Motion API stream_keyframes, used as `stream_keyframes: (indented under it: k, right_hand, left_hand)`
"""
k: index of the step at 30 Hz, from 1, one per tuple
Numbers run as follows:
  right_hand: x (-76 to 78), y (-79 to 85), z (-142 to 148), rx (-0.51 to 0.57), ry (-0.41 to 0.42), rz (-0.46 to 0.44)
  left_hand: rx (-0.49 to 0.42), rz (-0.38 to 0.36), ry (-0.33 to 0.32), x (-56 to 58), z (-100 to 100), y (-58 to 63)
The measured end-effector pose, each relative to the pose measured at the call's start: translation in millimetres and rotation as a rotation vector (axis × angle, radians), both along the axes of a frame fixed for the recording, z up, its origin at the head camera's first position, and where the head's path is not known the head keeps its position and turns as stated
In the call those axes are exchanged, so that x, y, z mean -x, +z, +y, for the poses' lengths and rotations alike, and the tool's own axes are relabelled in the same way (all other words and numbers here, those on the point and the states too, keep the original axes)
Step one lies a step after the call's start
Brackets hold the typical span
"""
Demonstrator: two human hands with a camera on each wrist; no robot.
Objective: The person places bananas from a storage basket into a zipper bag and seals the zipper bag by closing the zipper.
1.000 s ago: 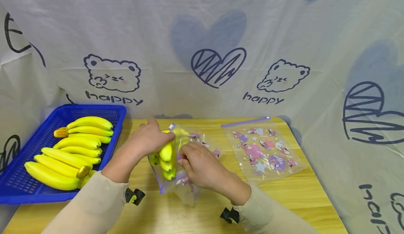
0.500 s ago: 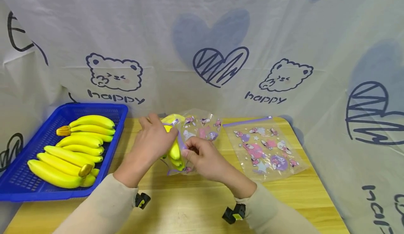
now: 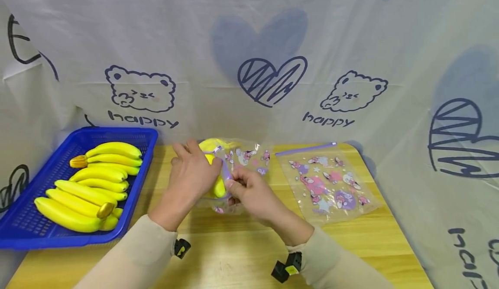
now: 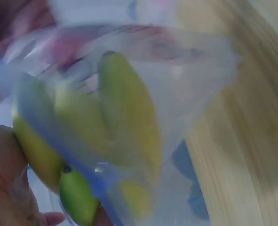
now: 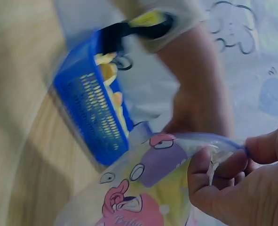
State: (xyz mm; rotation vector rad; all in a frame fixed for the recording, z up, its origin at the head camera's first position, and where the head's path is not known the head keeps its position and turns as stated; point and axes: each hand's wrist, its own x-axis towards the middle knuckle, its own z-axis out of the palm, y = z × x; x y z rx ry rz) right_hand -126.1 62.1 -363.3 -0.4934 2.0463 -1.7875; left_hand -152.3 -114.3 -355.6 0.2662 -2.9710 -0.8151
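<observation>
My left hand (image 3: 191, 172) grips a bunch of yellow bananas (image 3: 219, 188) at the mouth of a clear zip bag with pink and purple cartoon prints (image 3: 249, 159). In the left wrist view, several green-tipped bananas (image 4: 129, 113) show through the blurred plastic, and the bag's bluish zip edge (image 4: 89, 176) crosses over them. My right hand (image 3: 253, 193) pinches the purple zip edge (image 3: 226, 170) between thumb and fingers, as the right wrist view also shows. The white zip slider (image 3: 217, 149) sits at the bag's far corner. My left hand hides part of the bunch.
To the left stands a blue plastic basket (image 3: 58, 243) with several bunches of bananas (image 3: 68, 215). A second printed zip bag (image 3: 331, 189) lies flat on the wooden table (image 3: 226, 254) to the right. A printed white cloth (image 3: 202, 63) hangs behind the table.
Both hands have moved toward the table's far side, the left also to the right. The bag's mouth has come further over the bananas, so less of the bunch shows bare.
</observation>
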Motion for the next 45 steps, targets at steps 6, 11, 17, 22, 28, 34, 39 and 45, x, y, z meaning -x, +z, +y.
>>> stream_keyframes:
  k: [6, 11, 17, 22, 28, 34, 39, 45]
  right_hand:
    - [1.9, 8.2, 1, -0.064, -0.141, 0.062]
    - [4.9, 7.4, 4, -0.162, -0.222, 0.129]
    - [7.1, 4.0, 7, -0.203, -0.247, 0.15]
    - [11.7, 2.5, 13, -0.228, -0.269, 0.157]
    - [14.1, 3.4, 18, -0.237, -0.26, 0.152]
    - [18.1, 5.3, 24, -0.227, -0.285, 0.159]
    - [20.6, 9.8, 32, -0.282, -0.292, 0.193]
    - [23.1, 25.8, 48, -0.542, -0.344, 0.421]
  left_hand:
    - [0.05, 0.039, -0.035, -5.0, 11, -11.1]
    - [0.022, 0.027, -0.095, -5.8, 23, -15.4]
    - [-0.008, 0.006, -0.163, -4.9, 26, -20.3]
    - [-0.015, -0.042, -0.187, -4.9, 20, -23.0]
    - [-0.02, -0.096, -0.153, -8.5, -7, -21.0]
    - [0.092, -0.237, -0.201, -16.8, -38, -26.2]
    - [0.029, -0.304, -0.277, -15.3, -45, -26.8]
    - [-0.162, -0.155, -0.327, -15.9, -21, 11.8]
